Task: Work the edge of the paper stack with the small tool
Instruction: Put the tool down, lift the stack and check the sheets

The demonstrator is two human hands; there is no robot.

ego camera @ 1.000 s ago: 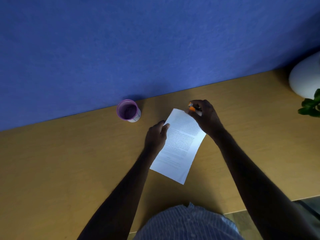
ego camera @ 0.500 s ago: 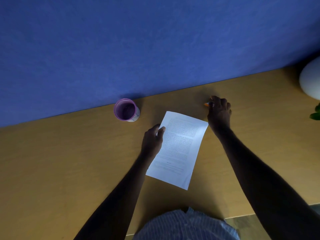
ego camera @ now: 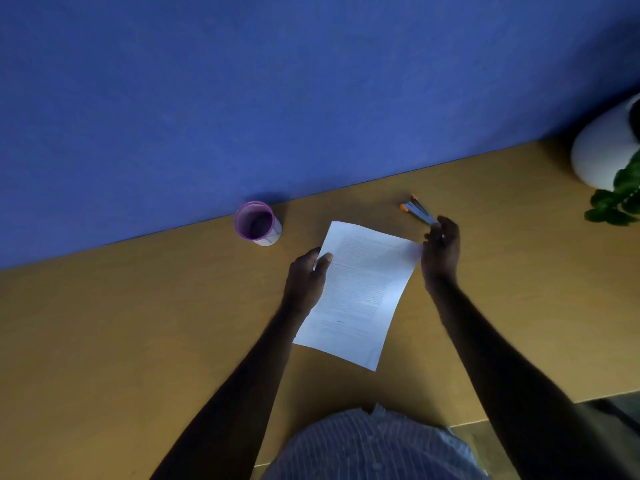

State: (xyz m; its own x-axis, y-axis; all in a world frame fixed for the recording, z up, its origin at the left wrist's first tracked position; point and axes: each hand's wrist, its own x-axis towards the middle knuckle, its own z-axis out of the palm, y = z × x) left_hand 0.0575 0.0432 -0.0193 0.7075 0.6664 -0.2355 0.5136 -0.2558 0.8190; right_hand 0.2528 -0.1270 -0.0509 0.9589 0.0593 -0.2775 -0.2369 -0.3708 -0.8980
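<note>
The paper stack [ego camera: 360, 289] is lying at a slant on the wooden desk [ego camera: 138, 323], printed side up. The left hand [ego camera: 306, 282] is holding its left edge near the far corner, thumb on top of the top sheet and fingers curling under the edge. The right hand [ego camera: 441, 249] is sitting at the stack's far right corner, its fingers loosely curled and touching the near end of the small tool [ego camera: 417, 210]; whether they are pinching it or only touching it is too blurred to tell. The tool, a dark and orange stapler-like thing, is lying on the desk just beyond that corner, pointing toward the blue wall [ego camera: 311, 81]. A purple cup [ego camera: 257, 223] is standing by the wall, left of the paper. A white pot [ego camera: 602, 150] with green leaves [ego camera: 616, 202] is sitting at the far right
</note>
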